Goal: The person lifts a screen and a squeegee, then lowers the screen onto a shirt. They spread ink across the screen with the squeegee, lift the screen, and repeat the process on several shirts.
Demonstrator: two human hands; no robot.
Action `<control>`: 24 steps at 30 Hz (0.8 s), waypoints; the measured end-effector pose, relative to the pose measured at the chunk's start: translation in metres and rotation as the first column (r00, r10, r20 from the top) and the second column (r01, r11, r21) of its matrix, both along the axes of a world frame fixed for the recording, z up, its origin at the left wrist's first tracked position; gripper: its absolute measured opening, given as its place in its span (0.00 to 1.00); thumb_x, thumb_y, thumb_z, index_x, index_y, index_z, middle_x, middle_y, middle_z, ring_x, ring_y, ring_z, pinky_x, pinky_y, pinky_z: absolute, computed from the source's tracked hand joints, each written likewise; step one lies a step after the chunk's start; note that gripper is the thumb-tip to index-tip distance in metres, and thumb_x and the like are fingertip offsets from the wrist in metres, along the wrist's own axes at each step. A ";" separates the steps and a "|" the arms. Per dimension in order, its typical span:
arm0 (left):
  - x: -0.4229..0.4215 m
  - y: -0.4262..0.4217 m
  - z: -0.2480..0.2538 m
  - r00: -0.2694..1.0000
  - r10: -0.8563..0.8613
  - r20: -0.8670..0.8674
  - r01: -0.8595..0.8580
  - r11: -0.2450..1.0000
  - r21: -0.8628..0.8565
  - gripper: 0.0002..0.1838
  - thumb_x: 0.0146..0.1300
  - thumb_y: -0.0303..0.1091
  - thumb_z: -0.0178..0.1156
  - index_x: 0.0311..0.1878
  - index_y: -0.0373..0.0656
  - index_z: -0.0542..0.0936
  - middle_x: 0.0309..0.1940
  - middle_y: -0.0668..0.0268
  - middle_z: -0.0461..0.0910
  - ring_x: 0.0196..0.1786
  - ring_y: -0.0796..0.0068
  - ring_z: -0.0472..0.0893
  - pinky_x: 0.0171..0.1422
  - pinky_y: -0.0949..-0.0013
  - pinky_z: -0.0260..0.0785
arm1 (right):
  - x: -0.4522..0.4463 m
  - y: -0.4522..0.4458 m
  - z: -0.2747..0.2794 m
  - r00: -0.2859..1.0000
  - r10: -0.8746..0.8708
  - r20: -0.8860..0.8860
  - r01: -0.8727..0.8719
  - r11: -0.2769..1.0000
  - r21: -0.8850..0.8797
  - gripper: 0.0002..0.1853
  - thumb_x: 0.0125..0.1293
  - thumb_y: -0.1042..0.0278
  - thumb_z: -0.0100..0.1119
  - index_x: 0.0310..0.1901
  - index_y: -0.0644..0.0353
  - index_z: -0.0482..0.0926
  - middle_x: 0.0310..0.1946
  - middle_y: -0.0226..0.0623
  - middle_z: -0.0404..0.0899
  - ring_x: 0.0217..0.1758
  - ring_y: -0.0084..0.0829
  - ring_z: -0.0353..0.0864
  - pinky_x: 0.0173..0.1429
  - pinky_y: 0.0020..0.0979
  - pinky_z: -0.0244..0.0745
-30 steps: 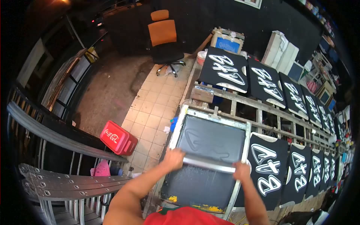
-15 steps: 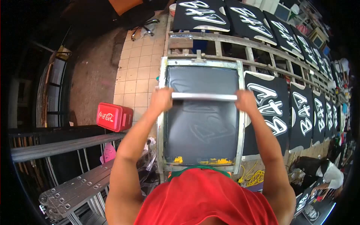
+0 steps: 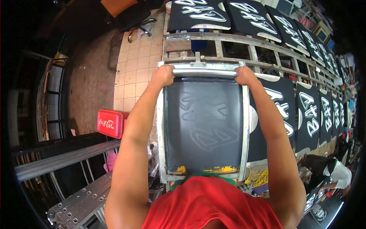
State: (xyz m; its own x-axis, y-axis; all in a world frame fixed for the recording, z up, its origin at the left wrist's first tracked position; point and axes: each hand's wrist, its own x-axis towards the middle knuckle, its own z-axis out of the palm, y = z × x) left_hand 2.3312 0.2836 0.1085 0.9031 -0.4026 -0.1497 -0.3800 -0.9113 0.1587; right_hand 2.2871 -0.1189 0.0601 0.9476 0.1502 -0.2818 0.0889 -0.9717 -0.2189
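Observation:
My left hand [image 3: 163, 75] and my right hand [image 3: 246, 75] are closed on the two ends of a long silver squeegee [image 3: 206, 72]. It lies across the far end of a screen printing frame [image 3: 161, 126], just inside the far rail. Dark mesh [image 3: 190, 156] fills the frame, with a faint outline of lettering showing in it. Patches of yellow [image 3: 225, 168] mark the mesh near my body. Under the screen, whatever lies there is hidden.
Black panels with white lettering [image 3: 312, 110] line the rack to the right, and more [image 3: 198, 15] lie beyond its wooden rails [image 3: 225, 37]. A red cooler box [image 3: 110, 123] stands left, above a metal ladder-like stand [image 3: 84, 194]. Another person [image 3: 339, 175] bends at lower right.
Both hands have pushed the squeegee away from my body, from the upper middle of the mesh to the far end of the frame. My arms are stretched further out.

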 end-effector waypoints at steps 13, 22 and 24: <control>-0.390 0.080 -0.024 0.991 -0.062 -0.122 0.055 0.997 -0.057 0.23 0.47 0.25 0.65 0.50 0.47 0.80 0.47 0.54 0.75 0.53 0.49 0.74 0.57 0.48 0.65 | -0.417 0.058 -0.017 0.991 0.033 0.129 -0.052 0.988 0.148 0.22 0.47 0.78 0.59 0.47 0.52 0.80 0.52 0.39 0.77 0.53 0.50 0.74 0.56 0.50 0.70; -0.209 0.043 0.025 0.991 -0.005 -0.137 -0.004 0.998 -0.063 0.15 0.56 0.20 0.58 0.48 0.40 0.81 0.40 0.50 0.86 0.42 0.42 0.86 0.52 0.46 0.78 | -0.233 0.026 0.014 0.979 0.064 0.194 -0.098 0.980 0.175 0.23 0.49 0.75 0.63 0.51 0.57 0.84 0.40 0.44 0.87 0.40 0.48 0.87 0.51 0.47 0.80; -0.119 0.037 0.000 1.000 -0.014 -0.002 0.014 0.999 -0.047 0.21 0.55 0.21 0.58 0.53 0.44 0.83 0.44 0.50 0.86 0.47 0.46 0.86 0.56 0.48 0.78 | -0.135 0.018 0.001 0.944 0.060 0.323 -0.090 0.993 0.079 0.19 0.51 0.72 0.64 0.48 0.56 0.85 0.42 0.45 0.85 0.43 0.48 0.87 0.50 0.46 0.78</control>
State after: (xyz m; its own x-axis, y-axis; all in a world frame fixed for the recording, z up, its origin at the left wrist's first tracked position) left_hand 2.2120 0.3205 0.1089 0.8971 -0.4216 -0.1321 -0.3920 -0.8974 0.2023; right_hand 2.1522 -0.1009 0.0609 0.9706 0.2348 0.0523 0.2403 -0.9367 -0.2548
